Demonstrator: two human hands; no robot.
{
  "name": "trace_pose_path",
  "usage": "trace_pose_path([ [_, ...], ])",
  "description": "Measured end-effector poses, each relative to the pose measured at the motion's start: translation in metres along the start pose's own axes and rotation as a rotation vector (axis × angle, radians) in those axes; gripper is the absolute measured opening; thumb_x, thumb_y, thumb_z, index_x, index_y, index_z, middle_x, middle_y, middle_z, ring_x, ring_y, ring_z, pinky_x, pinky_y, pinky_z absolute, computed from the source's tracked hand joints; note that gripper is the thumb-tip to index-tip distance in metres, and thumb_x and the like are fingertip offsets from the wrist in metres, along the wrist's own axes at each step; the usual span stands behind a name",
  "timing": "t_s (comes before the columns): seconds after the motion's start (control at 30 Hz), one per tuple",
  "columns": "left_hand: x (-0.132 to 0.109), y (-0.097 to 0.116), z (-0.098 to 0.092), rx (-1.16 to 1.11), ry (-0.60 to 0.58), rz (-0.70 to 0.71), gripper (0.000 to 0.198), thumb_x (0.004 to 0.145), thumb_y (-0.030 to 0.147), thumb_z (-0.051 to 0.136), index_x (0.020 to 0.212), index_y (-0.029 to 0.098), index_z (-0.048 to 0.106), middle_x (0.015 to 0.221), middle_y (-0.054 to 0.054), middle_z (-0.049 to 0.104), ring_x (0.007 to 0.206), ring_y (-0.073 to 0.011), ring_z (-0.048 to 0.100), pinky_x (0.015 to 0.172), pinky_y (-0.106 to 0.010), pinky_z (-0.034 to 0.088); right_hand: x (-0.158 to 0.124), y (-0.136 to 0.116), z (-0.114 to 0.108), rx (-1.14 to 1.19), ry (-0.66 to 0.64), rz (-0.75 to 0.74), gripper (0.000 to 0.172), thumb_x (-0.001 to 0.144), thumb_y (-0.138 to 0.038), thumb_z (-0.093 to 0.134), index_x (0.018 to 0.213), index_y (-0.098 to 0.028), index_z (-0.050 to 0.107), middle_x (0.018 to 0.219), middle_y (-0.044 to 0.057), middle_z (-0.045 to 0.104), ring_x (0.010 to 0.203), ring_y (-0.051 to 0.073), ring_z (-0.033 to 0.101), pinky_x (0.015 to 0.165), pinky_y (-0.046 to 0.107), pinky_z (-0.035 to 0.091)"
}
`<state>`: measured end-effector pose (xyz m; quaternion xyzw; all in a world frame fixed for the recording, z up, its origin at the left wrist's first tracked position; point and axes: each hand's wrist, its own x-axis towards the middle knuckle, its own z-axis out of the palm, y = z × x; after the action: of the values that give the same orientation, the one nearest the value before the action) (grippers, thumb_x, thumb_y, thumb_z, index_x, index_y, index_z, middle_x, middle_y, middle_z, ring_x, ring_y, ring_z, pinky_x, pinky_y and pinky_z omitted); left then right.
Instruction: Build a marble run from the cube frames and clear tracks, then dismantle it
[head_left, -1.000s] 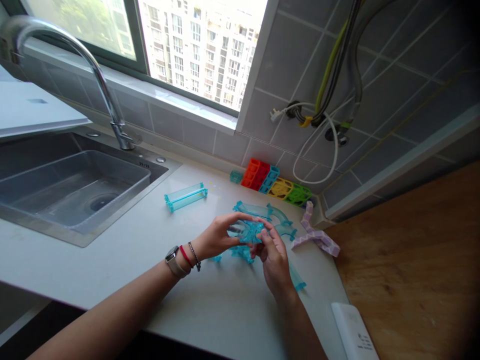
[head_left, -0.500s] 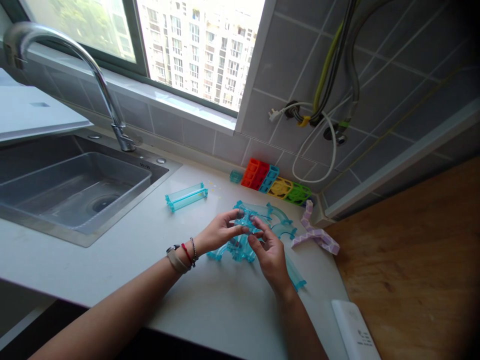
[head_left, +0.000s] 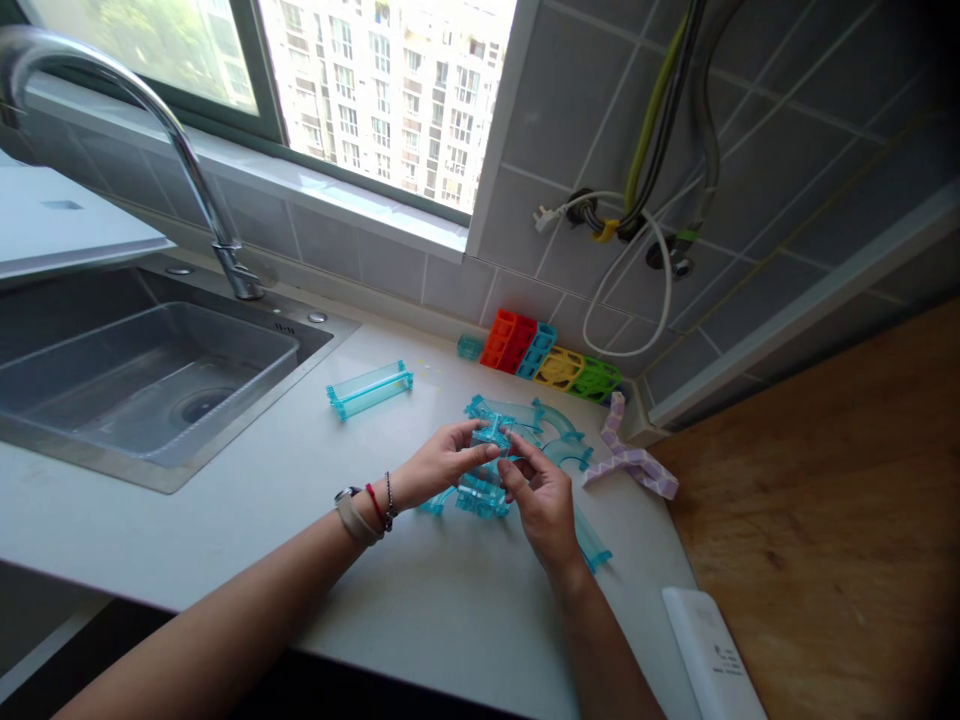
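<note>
Left hand (head_left: 439,465) and right hand (head_left: 541,500) both pinching one small clear-teal track connector (head_left: 493,437) above a heap of teal marble-run pieces (head_left: 480,492) on the white counter (head_left: 262,490), straight teal trough (head_left: 369,388) far left, coloured blocks (head_left: 551,362) at the far tiled wall, lilac zigzag piece (head_left: 631,462) right, white device (head_left: 711,655) near right with unreadable print, steel sink (head_left: 142,370) left

A home kitchen: steel sink (head_left: 150,375) with faucet (head_left: 187,150) at left, tiled wall (head_left: 750,180), white counter (head_left: 450,600).
</note>
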<state>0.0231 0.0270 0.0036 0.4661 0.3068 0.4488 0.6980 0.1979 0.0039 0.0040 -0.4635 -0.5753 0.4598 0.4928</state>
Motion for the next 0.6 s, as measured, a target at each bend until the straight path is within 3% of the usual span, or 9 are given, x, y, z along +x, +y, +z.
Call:
trace_pose_path([
  [0.23, -0.0010, -0.0037, -0.0026, -0.048, -0.031, -0.065, 0.042, 0.085, 0.044, 0.073, 0.118, 0.019, 0.063, 0.104, -0.008, 0.072, 0.073, -0.0156, 0.072, 0.075, -0.031, 0.058, 0.0003, 0.0054, 0.0012, -0.050, 0.020, -0.016, 0.050, 0.087, -0.044, 0.070, 0.130, -0.019, 0.066, 0.110, 0.010, 0.072, 0.082, 0.019, 0.064, 0.065, 0.028, 0.055],
  [0.6, -0.0011, -0.0001, 0.0015, -0.038, -0.012, -0.046, 0.047, 0.080, 0.045, 0.077, 0.114, 0.016, 0.064, 0.106, -0.011, 0.073, 0.093, -0.0218, 0.072, 0.075, -0.028, 0.056, -0.0011, -0.0007, 0.0019, -0.107, 0.030, -0.013, 0.048, 0.086, -0.046, 0.070, 0.127, -0.019, 0.068, 0.110, 0.010, 0.071, 0.087, 0.022, 0.066, 0.064, 0.028, 0.055],
])
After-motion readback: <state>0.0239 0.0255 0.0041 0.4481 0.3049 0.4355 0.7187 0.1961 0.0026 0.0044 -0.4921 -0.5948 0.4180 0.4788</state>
